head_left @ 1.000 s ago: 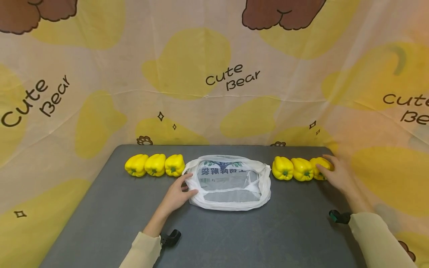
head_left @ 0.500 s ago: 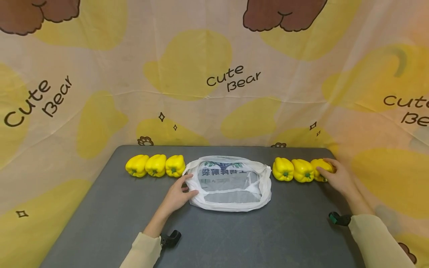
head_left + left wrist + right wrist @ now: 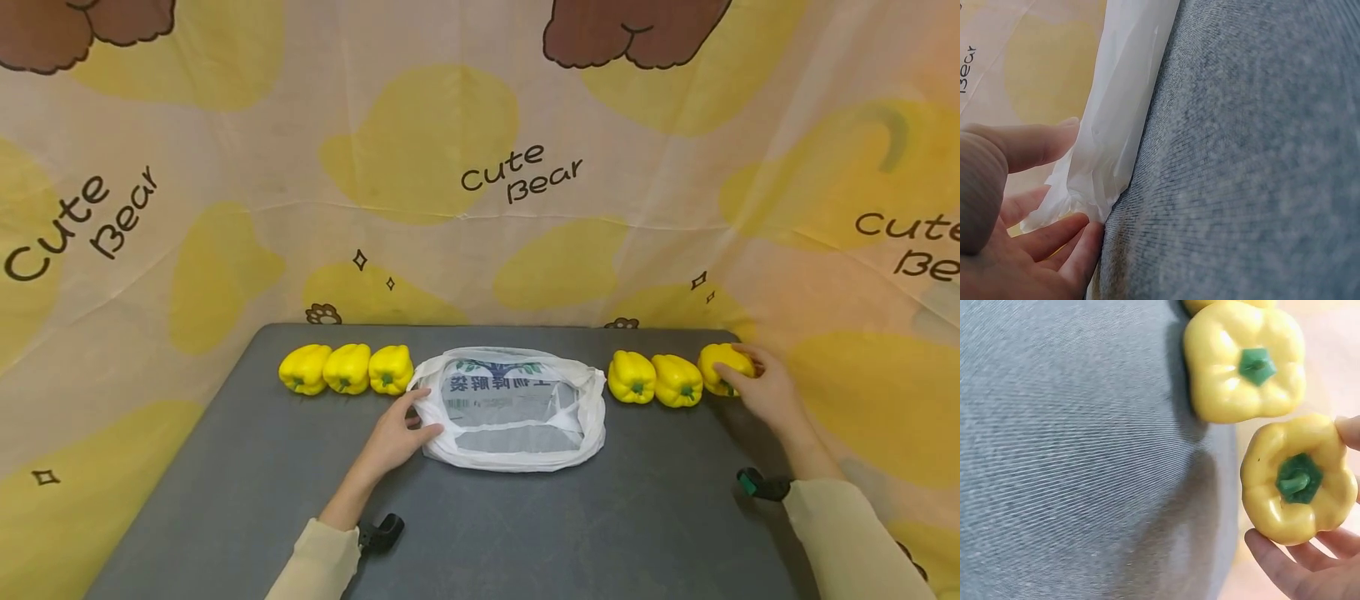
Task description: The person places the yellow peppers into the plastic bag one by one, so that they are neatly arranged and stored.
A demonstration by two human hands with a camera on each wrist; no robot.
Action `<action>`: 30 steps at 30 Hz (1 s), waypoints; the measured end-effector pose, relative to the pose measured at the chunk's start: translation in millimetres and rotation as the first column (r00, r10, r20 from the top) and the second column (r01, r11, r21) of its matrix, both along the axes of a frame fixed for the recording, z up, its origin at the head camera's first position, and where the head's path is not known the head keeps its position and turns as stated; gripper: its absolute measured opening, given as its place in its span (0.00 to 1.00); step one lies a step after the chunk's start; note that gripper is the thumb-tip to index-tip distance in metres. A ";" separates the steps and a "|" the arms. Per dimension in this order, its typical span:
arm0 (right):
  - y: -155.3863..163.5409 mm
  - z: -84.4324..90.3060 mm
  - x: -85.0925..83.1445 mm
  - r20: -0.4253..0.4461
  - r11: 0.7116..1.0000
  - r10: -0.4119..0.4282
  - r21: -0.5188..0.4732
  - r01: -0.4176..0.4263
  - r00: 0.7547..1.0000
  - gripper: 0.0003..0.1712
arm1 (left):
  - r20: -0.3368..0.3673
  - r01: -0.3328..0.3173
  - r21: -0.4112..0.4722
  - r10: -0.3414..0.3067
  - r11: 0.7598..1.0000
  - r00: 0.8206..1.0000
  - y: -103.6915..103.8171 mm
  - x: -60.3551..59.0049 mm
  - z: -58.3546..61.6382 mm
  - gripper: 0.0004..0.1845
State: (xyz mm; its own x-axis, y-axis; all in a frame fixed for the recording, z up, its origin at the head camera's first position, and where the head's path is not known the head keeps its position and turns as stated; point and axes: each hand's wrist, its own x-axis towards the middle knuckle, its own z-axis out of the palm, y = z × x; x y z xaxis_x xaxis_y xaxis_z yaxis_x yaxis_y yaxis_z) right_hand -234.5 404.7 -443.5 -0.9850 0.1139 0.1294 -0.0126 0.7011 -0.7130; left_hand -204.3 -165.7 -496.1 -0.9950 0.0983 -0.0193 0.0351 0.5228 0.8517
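At the right end of the table, my right hand (image 3: 772, 387) grips a yellow bell pepper (image 3: 1297, 481) from its side, thumb and fingers on opposite faces. In the right wrist view this pepper stands raised off the table, its green stem facing the camera. A white plastic bag (image 3: 517, 461) with printed characters lies mid-table with its mouth spread wide. My left hand (image 3: 395, 433) rests at the bag's left rim with thumb and forefinger apart. In the left wrist view, the fingertips (image 3: 1088, 231) touch the bag's crumpled white edge (image 3: 1107, 144).
Two more yellow peppers (image 3: 632, 377) sit between the bag and the right hand. On the bag's left, a row of three yellow peppers (image 3: 347, 369) lies along the back of the grey table (image 3: 570, 533). A printed cloth (image 3: 420, 250) hangs behind.
The right hand has picked up the rightmost pepper, raising it slightly and leaving a gap to the pepper beside it. The left hand and bag stay in place.
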 end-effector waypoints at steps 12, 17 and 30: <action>-16.8 25.8 6.2 -0.046 1.000 -0.020 0.010 0.021 0.999 0.44 | 0.005 0.012 -0.008 -0.012 1.000 1.000 0.2 -0.9 0.7 0.36; -34.0 38.2 6.3 -0.072 1.000 -0.007 0.014 0.008 0.997 0.43 | 0.005 0.013 -0.013 -0.013 1.000 1.000 0.3 -0.7 0.5 0.36; -84.2 49.0 2.2 -0.131 0.998 0.055 -0.027 -0.059 0.990 0.41 | 0.004 0.012 -0.021 -0.012 1.000 1.000 0.3 -0.9 -0.2 0.36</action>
